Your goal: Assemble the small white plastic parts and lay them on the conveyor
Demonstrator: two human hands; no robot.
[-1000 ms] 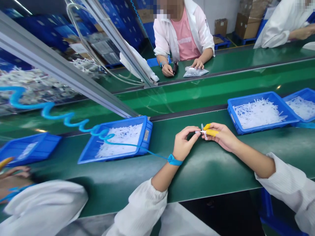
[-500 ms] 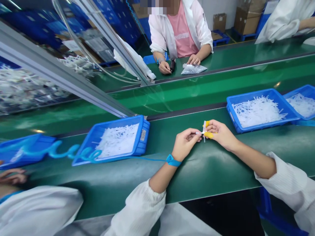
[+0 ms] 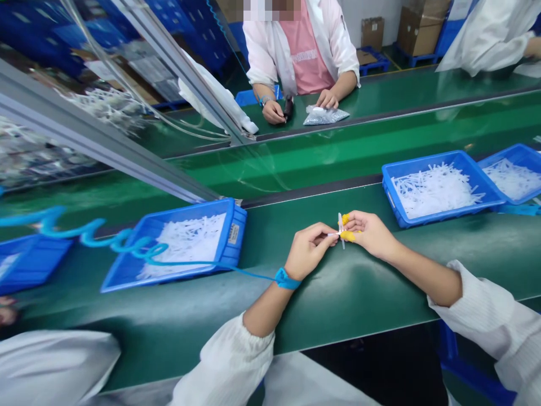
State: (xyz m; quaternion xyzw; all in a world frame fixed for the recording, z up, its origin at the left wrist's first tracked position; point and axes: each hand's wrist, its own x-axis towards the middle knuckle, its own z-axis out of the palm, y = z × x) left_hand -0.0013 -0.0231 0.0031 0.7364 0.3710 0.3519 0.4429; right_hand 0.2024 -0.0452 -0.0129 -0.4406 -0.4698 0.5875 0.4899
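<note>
Over the green work surface, my left hand (image 3: 307, 248) pinches a thin white stick-like piece (image 3: 332, 234) between thumb and fingers. A blue wrist strap (image 3: 287, 278) with a coiled cord is on that wrist. My right hand (image 3: 372, 232) wears yellow finger cots (image 3: 349, 236) on thumb and fingertip and is closed on a narrow translucent white strip (image 3: 340, 221), which stands nearly upright. The two pieces meet crosswise between my fingertips; how they join is too small to make out.
Blue trays of loose white strips stand to the left (image 3: 239, 234) and right (image 3: 399, 214), with more trays beyond them. The coiled blue cord (image 3: 122, 241) crosses the left tray. Opposite, a co-worker in a white coat (image 3: 344, 48) touches a plastic bag (image 3: 325, 115). A metal post (image 3: 169, 56) slants at left.
The view has shifted, so most things appear farther left. My hands stay together on the same pieces, and the upright strip leans slightly more.
</note>
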